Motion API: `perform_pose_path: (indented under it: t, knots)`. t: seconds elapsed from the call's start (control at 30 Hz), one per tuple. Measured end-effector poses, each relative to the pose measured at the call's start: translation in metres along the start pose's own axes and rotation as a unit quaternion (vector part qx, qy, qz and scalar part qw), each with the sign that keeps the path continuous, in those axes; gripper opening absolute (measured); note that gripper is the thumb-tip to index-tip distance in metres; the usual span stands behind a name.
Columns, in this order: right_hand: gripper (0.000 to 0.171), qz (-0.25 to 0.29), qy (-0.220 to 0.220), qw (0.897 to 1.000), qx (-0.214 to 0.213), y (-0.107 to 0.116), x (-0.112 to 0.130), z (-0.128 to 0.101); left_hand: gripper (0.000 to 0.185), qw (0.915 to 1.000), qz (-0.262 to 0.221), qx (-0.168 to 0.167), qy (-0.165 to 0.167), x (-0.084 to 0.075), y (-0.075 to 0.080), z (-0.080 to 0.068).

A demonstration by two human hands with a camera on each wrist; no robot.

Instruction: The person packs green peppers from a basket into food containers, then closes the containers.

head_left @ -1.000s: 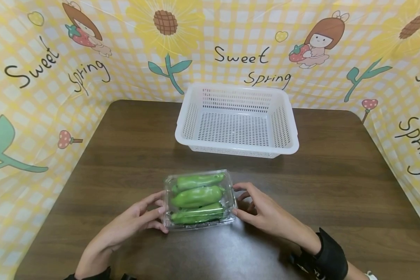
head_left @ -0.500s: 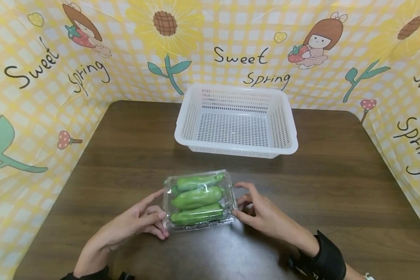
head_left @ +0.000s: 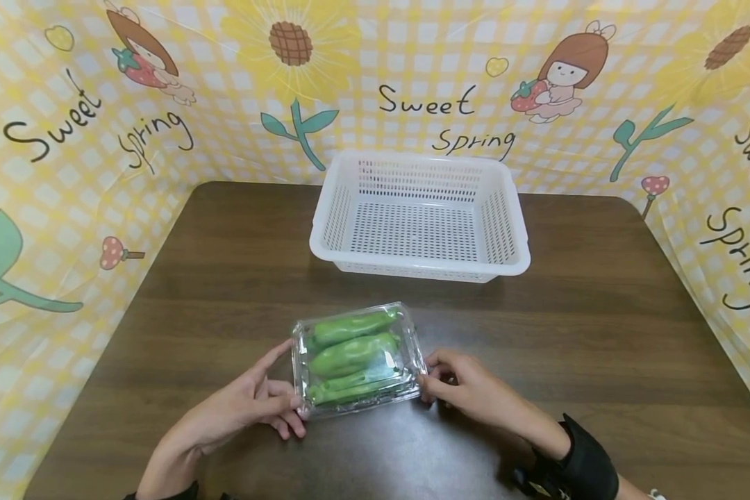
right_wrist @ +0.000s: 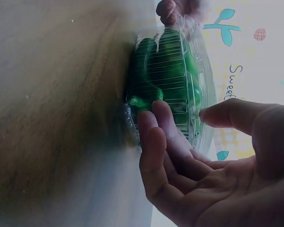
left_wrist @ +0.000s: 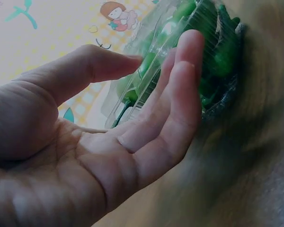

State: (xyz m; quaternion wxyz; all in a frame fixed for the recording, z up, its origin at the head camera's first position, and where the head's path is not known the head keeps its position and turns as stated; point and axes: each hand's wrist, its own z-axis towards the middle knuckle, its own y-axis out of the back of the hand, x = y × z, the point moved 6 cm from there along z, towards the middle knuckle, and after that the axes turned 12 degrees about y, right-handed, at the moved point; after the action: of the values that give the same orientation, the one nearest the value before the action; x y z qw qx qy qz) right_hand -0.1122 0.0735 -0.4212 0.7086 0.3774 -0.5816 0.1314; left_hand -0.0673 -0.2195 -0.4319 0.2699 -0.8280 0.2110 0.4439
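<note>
A clear plastic clamshell box (head_left: 360,361) of long green peppers (head_left: 353,353) lies on the table, slightly turned, its lid down over them. My left hand (head_left: 237,405) is at its left side, index finger stretched toward the back corner and thumb at the front corner. The other fingers of this hand bend loosely beside the box wall, as the left wrist view shows. At the right front corner, my right hand (head_left: 471,385) pinches the box's rim. In the right wrist view its thumb is at the lid's edge, and its bent fingertips are against the ribbed side.
Behind the box, a white perforated plastic basket (head_left: 420,267) stands on the brown wooden table (head_left: 575,298). A yellow checked cloth (head_left: 225,90) with printed flowers and lettering hangs around the back and sides. A black band (head_left: 578,458) wraps the right wrist.
The box has turned a little, its right front part swinging away from the basket less than the left shifts nearer me. My left thumb slid to the front corner; my right fingers drew together lower down.
</note>
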Motion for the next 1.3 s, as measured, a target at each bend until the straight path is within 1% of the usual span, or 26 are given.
perform_pose_path:
  t: [0.1,0.23,0.37,0.53,0.67,0.77,0.87,1.0,1.13,1.3]
  knots:
    - [0.020,0.003,-0.010,1.000,0.009,-0.001,-0.001,0.000,0.098,1.0000,0.003,-0.009,0.001,0.001,-0.004,0.002]
    - [0.022,0.014,-0.019,0.999,0.024,-0.003,-0.002,0.000,0.102,0.9996,0.011,-0.025,0.000,0.001,-0.009,0.006]
    - [0.024,0.033,-0.023,0.999,0.032,-0.004,-0.005,-0.003,0.096,0.9989,0.015,-0.043,-0.004,0.000,-0.012,0.010]
    - [0.026,0.059,-0.029,0.998,0.025,0.000,-0.007,-0.009,0.090,0.9981,-0.002,-0.062,-0.008,-0.002,-0.015,0.019]
    - [0.027,0.067,-0.034,0.997,0.022,0.004,-0.007,-0.013,0.083,0.9955,-0.014,-0.092,-0.021,-0.005,-0.016,0.026]
    - [0.027,0.069,-0.040,0.997,0.019,0.006,-0.009,-0.016,0.079,0.9930,-0.023,-0.113,-0.025,-0.005,-0.017,0.030]
    - [0.027,0.074,-0.053,0.996,0.010,0.008,-0.013,-0.020,0.079,0.9911,-0.034,-0.126,-0.027,-0.005,-0.020,0.034]
    - [0.028,0.086,-0.059,0.995,0.002,0.011,-0.018,-0.024,0.080,0.9898,-0.046,-0.133,-0.024,-0.005,-0.024,0.039]
    - [0.031,0.108,-0.062,0.992,-0.002,0.014,-0.020,-0.030,0.080,0.9901,-0.050,-0.130,-0.017,-0.006,-0.028,0.045]
    - [0.035,0.132,-0.076,0.988,-0.007,0.017,-0.022,-0.040,0.080,0.9903,-0.051,-0.128,-0.018,-0.008,-0.034,0.054]
